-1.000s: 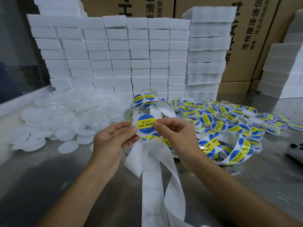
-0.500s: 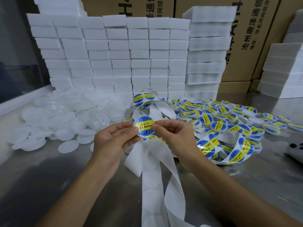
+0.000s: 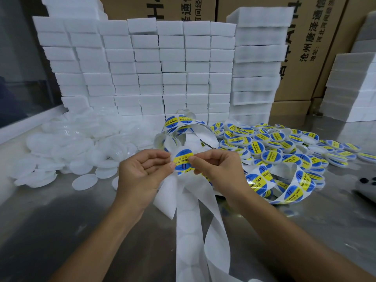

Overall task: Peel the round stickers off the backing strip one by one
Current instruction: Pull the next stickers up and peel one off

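Both hands meet over the middle of the bench: the left hand (image 3: 146, 176) and the right hand (image 3: 217, 169) each pinch an edge of one round sticker (image 3: 182, 160), blue with a yellow band, held up between their fingertips just above the backing strip (image 3: 189, 231). That white strip, its nearest length bare with faint round outlines, hangs from under the hands and trails toward the near edge of the grey metal table (image 3: 61, 231), whose dull sheen shows scuffs. Further loops of strip still carrying stickers curl to the right and behind the hands. Beyond them on the right lies a heap of labelled round lids (image 3: 284, 143); on the left, a heap of plain white discs (image 3: 71, 151). Stacked white foam blocks (image 3: 146, 64) form a wall behind, with brown cardboard cartons (image 3: 301, 47) at the very back.
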{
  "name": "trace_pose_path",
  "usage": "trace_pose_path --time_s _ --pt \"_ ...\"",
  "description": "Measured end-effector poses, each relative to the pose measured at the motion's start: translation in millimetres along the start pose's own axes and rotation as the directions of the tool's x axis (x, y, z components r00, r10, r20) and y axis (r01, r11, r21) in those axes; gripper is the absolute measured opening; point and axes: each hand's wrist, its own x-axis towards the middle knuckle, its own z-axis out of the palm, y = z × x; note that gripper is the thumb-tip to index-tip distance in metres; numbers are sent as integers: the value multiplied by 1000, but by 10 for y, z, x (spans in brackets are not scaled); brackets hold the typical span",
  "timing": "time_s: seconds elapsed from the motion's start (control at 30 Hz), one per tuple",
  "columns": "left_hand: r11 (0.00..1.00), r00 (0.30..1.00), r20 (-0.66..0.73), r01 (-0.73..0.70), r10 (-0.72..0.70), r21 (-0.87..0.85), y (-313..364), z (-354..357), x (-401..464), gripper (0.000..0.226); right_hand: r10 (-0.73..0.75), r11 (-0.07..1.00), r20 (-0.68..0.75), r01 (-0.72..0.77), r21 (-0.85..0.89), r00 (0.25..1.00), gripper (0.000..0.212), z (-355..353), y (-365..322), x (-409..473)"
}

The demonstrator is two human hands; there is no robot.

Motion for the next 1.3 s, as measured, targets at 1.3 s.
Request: trace_pose_path --time_s 1.3 --pt "955 952 267 212 -152 -209 63 58 -68 45 -254 963 -61 246 -112 965 32 55 -9 -30"
